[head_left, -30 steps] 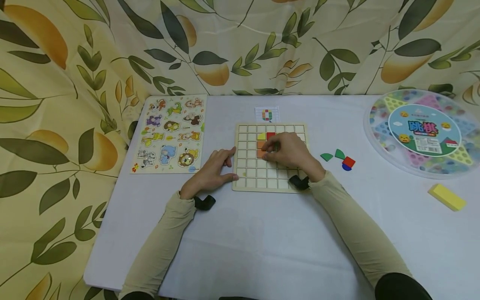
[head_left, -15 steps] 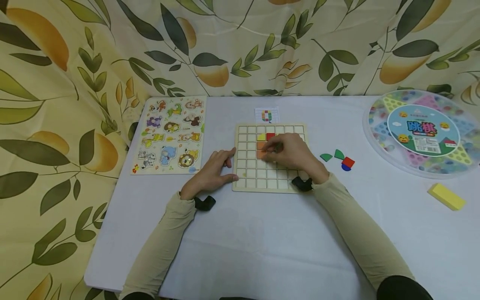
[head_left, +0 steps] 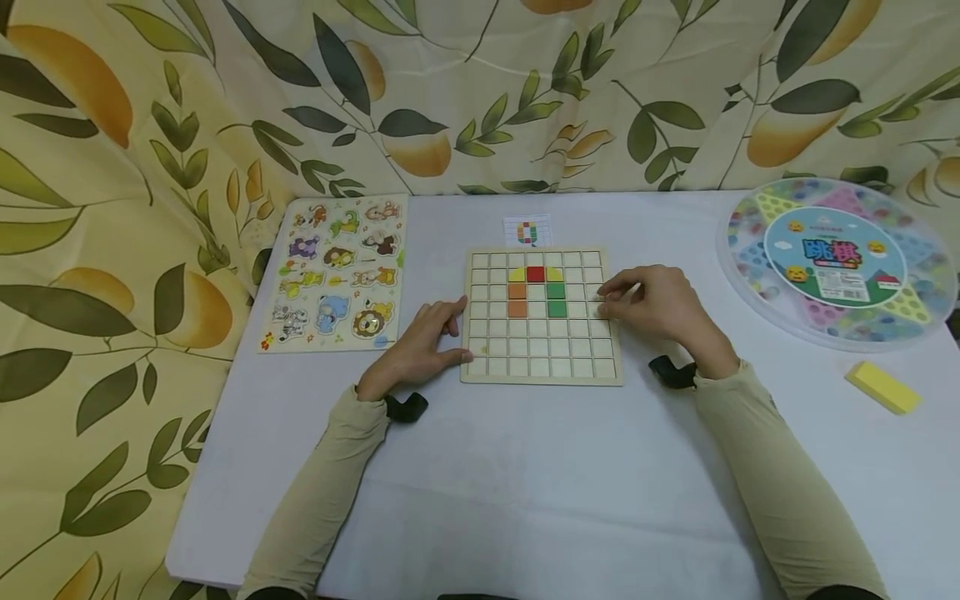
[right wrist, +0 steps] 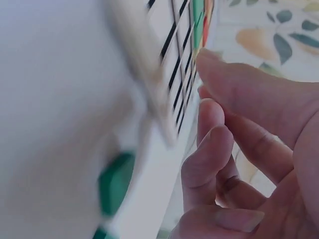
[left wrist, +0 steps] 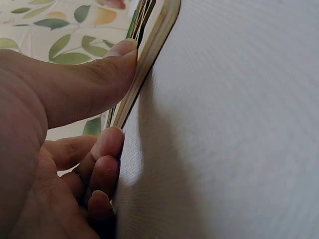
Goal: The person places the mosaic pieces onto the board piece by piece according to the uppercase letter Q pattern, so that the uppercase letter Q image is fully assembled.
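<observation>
A wooden grid board (head_left: 540, 365) lies mid-table. On it sit a red square (head_left: 535, 274) between two yellow pieces (head_left: 553, 274), orange squares (head_left: 517, 300) below on the left and green squares (head_left: 557, 300) on the right. My left hand (head_left: 420, 343) touches the board's left edge with thumb and forefinger spread apart. Just past the right edge hovers my right hand (head_left: 660, 307), thumb and fingertips close together, with nothing visible between them. In the right wrist view a loose green piece (right wrist: 117, 183) lies on the table; the head view hides it behind the right hand.
Behind the board lies a small pattern card (head_left: 527, 232). An animal picture board (head_left: 348, 329) is at the left. On the right are a round Chinese checkers box (head_left: 836, 258) and a yellow block (head_left: 883, 387). A patterned cloth (head_left: 420, 83) hangs behind the table.
My right hand has moved right, off the board, uncovering the green squares and the right yellow piece. It now covers the loose pieces beside the board. The left hand stays put.
</observation>
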The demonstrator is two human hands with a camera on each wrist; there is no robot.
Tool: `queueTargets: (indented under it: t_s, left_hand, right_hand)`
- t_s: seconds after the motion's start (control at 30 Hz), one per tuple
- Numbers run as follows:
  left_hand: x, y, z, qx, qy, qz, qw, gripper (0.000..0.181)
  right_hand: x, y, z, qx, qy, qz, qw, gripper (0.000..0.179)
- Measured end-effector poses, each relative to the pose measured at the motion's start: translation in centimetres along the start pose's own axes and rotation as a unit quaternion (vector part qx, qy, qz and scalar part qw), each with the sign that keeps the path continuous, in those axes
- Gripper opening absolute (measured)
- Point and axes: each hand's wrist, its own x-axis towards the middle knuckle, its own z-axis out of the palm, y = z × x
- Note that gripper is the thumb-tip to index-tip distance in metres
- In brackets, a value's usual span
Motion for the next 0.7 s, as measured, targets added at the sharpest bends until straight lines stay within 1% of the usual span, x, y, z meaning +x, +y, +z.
queueTargets:
  t_s: [0.13,0.3,0.47,0.7]
  left_hand:
    - [0.0,-0.1,0.1,0.0,0.0,0.002,1.0,0.089]
    - [0.0,-0.2,0.2,0.0,0.001,0.003,1.0,0.089]
    - [-0.1,-0.2,0.2,-0.003,-0.001,-0.001,1.0,0.09]
    - [0.0,-0.2,0.1,-0.001,-0.003,0.003,1.0,0.089]
  right_hand:
    - [-0.8,1.5,-1.1,-0.023,0.008,0.012,0.9996,0.02]
    - [-1.5,2.9,-1.7,-0.052,-0.003,0.033,0.9981,0.026]
    - [-1.9,3.4,-1.7,-0.069,-0.006,0.038,0.9969,0.026]
    - [-2.2,3.6,-1.6,-0.077,0.002,0.049,0.9958,0.023]
